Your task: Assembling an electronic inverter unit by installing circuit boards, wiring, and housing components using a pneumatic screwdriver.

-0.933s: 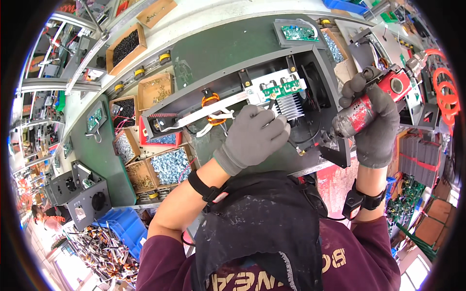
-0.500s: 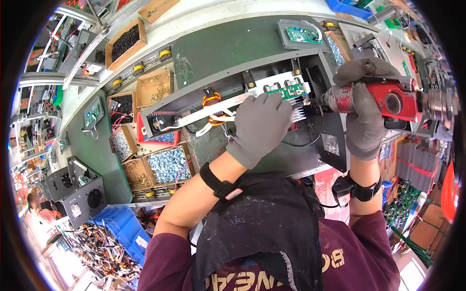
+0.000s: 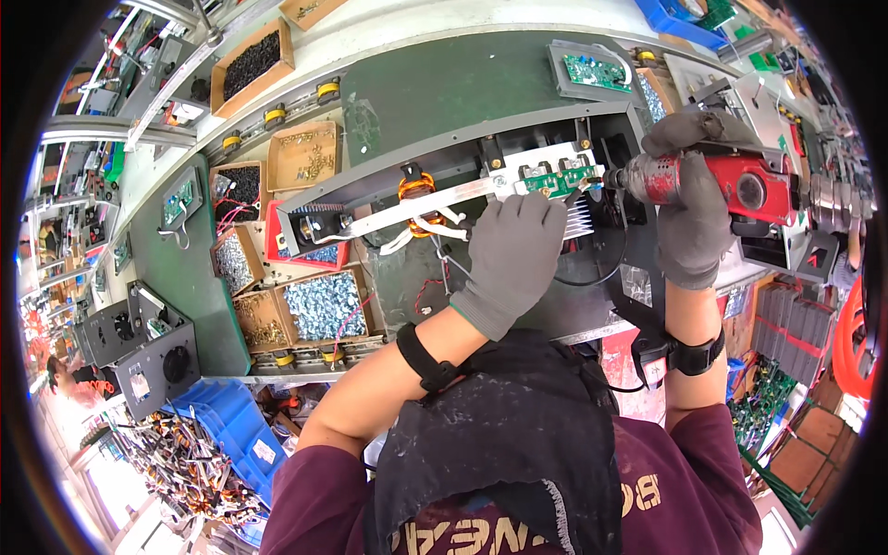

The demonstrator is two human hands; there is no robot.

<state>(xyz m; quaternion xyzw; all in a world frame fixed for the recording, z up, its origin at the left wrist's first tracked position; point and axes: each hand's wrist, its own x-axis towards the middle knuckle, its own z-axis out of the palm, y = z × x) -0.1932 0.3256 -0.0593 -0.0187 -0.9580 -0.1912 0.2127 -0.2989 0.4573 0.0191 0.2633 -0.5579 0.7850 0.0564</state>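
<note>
Resting on a finned heat sink (image 3: 575, 218) inside an open grey metal chassis (image 3: 481, 120), a small green circuit board (image 3: 558, 178) sits just above the fingertips of the left hand (image 3: 514, 252). That gloved hand lies flat with fingers stretched out, pressing on the parts just below the board and gripping nothing. To the right of the board, the gloved right hand (image 3: 689, 208) is wrapped tight around a red electric screwdriver (image 3: 712, 180), held sideways with its tip meeting the board's right end. Left of the board, a long pale metal bar (image 3: 416, 205) runs across the chassis, past a copper-wound coil (image 3: 415, 188) with white leads. Farther left of the board, beyond the chassis end, stand open cardboard boxes (image 3: 305, 155) and a red tray (image 3: 310, 254) of screws and small parts on the green surface (image 3: 185, 268). Below and left of the board, another box holds a heap of silvery screws (image 3: 322, 305). Above and right of the board, a second green board (image 3: 595, 71) lies in a grey tray. A black strap circles each wrist.
</note>
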